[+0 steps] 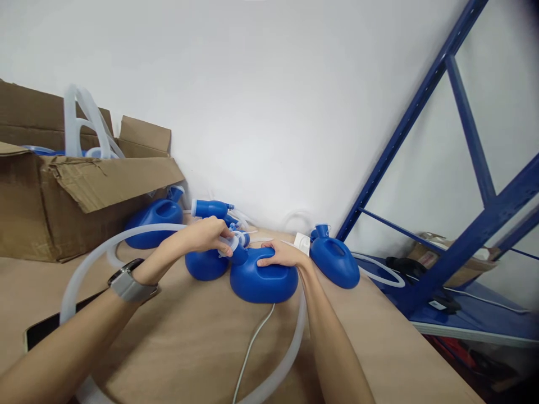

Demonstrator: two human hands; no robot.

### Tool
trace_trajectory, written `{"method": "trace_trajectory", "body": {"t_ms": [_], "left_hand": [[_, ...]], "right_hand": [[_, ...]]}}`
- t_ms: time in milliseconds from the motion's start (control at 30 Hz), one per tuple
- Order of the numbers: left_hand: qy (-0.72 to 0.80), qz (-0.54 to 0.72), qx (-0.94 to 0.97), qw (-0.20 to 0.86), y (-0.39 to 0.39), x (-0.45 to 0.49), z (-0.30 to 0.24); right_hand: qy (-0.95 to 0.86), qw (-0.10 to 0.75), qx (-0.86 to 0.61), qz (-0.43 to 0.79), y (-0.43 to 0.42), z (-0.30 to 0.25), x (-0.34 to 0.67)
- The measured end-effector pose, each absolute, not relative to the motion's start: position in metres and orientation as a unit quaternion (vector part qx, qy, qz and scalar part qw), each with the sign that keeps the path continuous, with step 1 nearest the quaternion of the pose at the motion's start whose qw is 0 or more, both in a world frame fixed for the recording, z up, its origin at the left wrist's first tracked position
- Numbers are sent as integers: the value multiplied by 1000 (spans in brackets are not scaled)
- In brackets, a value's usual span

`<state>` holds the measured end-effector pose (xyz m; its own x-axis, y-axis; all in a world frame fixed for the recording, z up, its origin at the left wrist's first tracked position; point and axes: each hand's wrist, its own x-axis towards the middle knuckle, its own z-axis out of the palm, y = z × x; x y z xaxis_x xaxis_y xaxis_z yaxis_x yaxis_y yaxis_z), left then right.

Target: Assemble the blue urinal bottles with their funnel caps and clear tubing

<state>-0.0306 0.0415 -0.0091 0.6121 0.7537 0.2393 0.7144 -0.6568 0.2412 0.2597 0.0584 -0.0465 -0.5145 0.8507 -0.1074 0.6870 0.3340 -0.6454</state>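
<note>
A blue plastic urinal bottle [263, 285] stands on the table in front of me. My right hand [283, 253] is closed around its handle from above. At the bottle's neck, my left hand [210, 235] pinches a translucent white cap [229, 246]; whether the cap is fully seated I cannot tell. Close behind on the left is a second blue bottle [206, 266], partly hidden by my left hand. A long translucent hose [80, 275] loops around my left forearm, and another stretch curves in front of the bottle near my right forearm.
An open cardboard box [25, 202] with hoses inside stands at the left. Other blue bottles sit beside it [155, 221] and at the right [334, 264]. A blue urinal funnel piece [210, 209] lies behind. A phone [42, 332], a white cable [252, 342] and blue shelving [475, 224] are also here.
</note>
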Motion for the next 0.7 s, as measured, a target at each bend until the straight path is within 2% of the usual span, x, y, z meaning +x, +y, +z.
{"method": "trace_trajectory", "body": {"t_ms": [100, 300, 400, 533, 700], "left_hand": [[434, 116, 893, 20, 33, -26, -8], [479, 81, 862, -145, 18, -3, -21], [473, 75, 857, -192, 19, 4, -32], [435, 89, 869, -219, 30, 2, -45], [412, 126, 885, -178, 50, -4, -55]], "right_hand": [[-808, 130, -475, 323, 56, -45, 258], [-791, 138, -517, 296, 55, -47, 257], [-785, 145, -530, 285, 56, -51, 259], [-799, 159, -503, 287, 57, -55, 260], [-802, 179, -495, 282, 57, -58, 261]]}}
